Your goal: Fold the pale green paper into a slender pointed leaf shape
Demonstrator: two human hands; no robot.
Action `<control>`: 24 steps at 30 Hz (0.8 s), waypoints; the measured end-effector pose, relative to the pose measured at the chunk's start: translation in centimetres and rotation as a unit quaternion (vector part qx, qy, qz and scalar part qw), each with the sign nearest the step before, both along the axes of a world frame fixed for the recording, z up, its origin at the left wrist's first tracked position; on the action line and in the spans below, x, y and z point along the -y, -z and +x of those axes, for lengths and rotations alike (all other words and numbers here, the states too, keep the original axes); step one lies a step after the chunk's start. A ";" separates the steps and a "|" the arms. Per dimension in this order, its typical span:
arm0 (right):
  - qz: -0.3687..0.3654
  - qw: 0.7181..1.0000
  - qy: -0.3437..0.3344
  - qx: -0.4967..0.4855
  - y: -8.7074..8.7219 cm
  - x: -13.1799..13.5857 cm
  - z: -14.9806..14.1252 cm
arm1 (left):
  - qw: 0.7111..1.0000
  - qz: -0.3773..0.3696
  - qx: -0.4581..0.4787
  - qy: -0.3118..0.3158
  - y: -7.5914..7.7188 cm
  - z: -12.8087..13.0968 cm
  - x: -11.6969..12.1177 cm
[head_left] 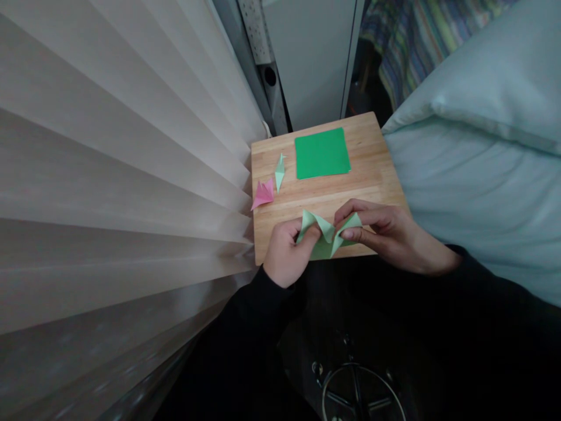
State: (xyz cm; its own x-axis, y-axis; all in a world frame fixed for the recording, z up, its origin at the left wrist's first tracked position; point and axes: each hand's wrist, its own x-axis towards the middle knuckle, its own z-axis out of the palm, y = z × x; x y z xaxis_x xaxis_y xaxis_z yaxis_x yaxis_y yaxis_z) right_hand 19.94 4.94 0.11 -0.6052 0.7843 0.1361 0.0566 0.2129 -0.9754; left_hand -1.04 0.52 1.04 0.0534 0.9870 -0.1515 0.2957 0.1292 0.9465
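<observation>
Both hands hold a pale green, partly folded paper [326, 234] at the near edge of a small wooden table [372, 169]. My left hand [286, 252] pinches its left flap, fingers curled in. My right hand [385, 234] grips the right flap between thumb and fingers. The paper stands up in peaks between the two hands.
A stack of dark green square paper [322, 153] lies at the table's far side. A small folded pale green figure [279, 171] and a folded pink figure [263, 194] lie at the left. A pleated blind [109, 187] is on the left, a pale blue pillow [482, 146] on the right.
</observation>
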 end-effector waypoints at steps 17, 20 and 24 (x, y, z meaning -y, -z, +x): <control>-0.182 0.972 0.116 -0.089 0.2 -1.2 0.1 | 0.935 -0.177 0.309 0.009 0.9 -0.5 -0.3; -0.204 0.968 0.119 -0.083 0.2 -1.2 0.1 | 0.937 -0.169 0.307 -0.005 1.0 -0.4 -0.3; -0.206 0.967 0.140 -0.056 0.3 -1.5 0.4 | 0.947 -0.122 0.288 -0.069 1.1 -1.0 -0.8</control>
State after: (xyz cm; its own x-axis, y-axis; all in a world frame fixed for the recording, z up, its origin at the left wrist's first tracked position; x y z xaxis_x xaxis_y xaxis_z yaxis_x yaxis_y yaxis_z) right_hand 20.33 6.44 -0.16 -0.3612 0.9168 -0.1704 -0.0561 -0.2038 -0.9774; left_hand -2.00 1.36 -0.03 0.0693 0.9301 -0.3608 -0.2956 0.3646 0.8830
